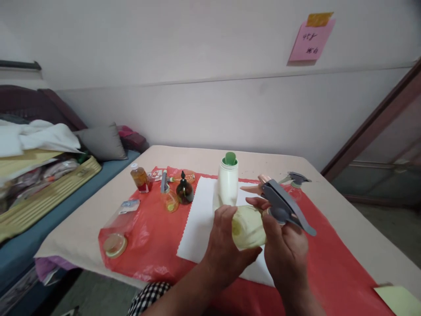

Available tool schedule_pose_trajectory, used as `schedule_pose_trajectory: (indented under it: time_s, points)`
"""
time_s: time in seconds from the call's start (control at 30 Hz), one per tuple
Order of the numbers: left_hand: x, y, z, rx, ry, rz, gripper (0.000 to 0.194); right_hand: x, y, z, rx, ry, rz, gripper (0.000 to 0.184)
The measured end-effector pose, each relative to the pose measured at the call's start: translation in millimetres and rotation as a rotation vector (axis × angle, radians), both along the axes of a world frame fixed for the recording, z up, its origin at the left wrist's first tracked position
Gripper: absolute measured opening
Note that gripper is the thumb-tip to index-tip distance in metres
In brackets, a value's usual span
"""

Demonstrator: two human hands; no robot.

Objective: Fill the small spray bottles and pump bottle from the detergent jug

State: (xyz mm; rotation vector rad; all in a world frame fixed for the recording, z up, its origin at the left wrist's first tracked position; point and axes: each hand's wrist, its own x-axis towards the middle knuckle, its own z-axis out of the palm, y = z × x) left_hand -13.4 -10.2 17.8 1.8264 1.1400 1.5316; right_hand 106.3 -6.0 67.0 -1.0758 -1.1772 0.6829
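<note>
Left grip [223, 241] curled round the body of the bottle [249, 228], spread to its width: fingers over the top, thumb underneath. Right grip [287, 245] closed round the neck end just below the grey cap [279, 206], thumb along the near side; some of its fingers stick out beyond the cap, others hidden. 2 hands on 1 bottle.

Bottle is in the air above the white sheet [197, 224], lying over on its side, base left, cap right. Looks pale yellow; can't tell whether that's glass or contents.

Nearest obstacle: white tub [227, 186], upright on the sheet just behind the left grip, its lower part partly masked. Green scoop [230, 158] in its mouth.

Sheet sits on red plastic [154, 245], which covers part of the counter [79, 232]. Left of the sheet: dropper bottle [184, 192], a small clear bottle with a grey top [170, 202], an orange bottle [188, 176] on its side, amber bottle [141, 179] further out. Near left: round lid [115, 245]. Far right, behind the right grip: another grey-topped bottle [295, 188].

Pose: forearms come up from the bottom edge, converging on the bottle; left slants in to the right, right leans in to the left.
</note>
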Motion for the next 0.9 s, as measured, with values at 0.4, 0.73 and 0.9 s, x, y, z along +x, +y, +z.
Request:
schedule_pose_trajectory:
  time_s: [0.4,0.73,0.9]
  points:
    - [-31,6,36.3,-0.451,-0.01,-0.177,0.068,-7,13,-20.1,-0.118,0.28,0.291,0.026]
    - [-31,11,15.3,-0.171,0.195,0.077,0.068,-8,19,-25.8,-0.168,0.139,0.205,0.027]
    - [-26,14,3.6,0.103,0.296,0.228,0.062,-17,12,-23.5,-0.11,0.195,0.135,0.043]
